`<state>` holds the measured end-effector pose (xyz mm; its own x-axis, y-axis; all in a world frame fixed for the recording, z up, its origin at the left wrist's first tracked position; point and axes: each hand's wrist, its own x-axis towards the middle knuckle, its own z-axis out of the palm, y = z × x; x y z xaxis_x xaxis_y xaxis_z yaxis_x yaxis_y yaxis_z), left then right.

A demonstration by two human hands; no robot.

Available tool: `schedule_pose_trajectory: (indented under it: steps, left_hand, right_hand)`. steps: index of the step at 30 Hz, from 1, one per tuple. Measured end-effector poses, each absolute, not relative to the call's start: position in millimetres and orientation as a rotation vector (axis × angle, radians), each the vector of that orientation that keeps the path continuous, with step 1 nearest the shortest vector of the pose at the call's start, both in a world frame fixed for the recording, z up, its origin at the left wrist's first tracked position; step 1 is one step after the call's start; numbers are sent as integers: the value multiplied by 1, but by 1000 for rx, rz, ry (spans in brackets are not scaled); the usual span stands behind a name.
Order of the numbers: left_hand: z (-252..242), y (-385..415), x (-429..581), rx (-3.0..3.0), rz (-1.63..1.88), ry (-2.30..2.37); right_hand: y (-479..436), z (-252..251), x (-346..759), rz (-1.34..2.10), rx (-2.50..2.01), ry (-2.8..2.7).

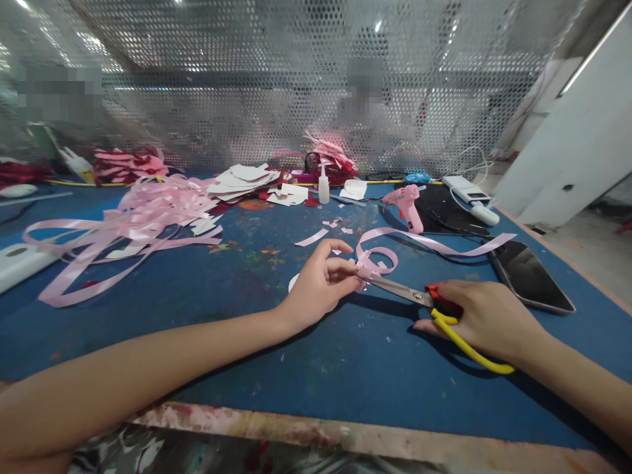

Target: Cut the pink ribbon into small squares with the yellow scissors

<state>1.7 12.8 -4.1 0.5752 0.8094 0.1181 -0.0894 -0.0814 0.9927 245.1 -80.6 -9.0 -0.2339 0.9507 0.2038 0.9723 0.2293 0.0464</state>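
Note:
Near the middle of the table, my left hand (320, 283) pinches a pink ribbon (429, 242) between thumb and fingers. From the pinch the ribbon curls up into a loop, and its tail runs off to the right. My right hand (486, 322) is closed round scissors (397, 288) with red and yellow handles. Their blades point left and reach the ribbon right beside my left fingertips. Whether the blades are parted there I cannot make out. Small pink ribbon scraps (334, 224) lie just beyond my left hand.
A heap of pink ribbon (158, 204) and white paper pieces (241, 181) lie at the back left. Behind the scissors are a pink glue gun (405, 205), a small bottle (323, 185) and a phone (533, 273). A perforated metal screen (276, 99) closes off the blue table's (237, 355) far side.

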Motion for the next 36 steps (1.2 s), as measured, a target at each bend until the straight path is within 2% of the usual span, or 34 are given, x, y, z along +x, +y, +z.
schedule_pose_trajectory:
  steps: [14,24,36]
  left_hand:
    - [-3,12,3,1503,831,668]
    - [-3,14,1,1521,874,659]
    - [2,16,3,1411,960,681]
  right_hand:
    - [-83,-9,244,-305,-1767,-2389]
    - [-81,-3,246,-363,-1626,-2197]
    - [-81,-10,246,-273,-1934,-2233]
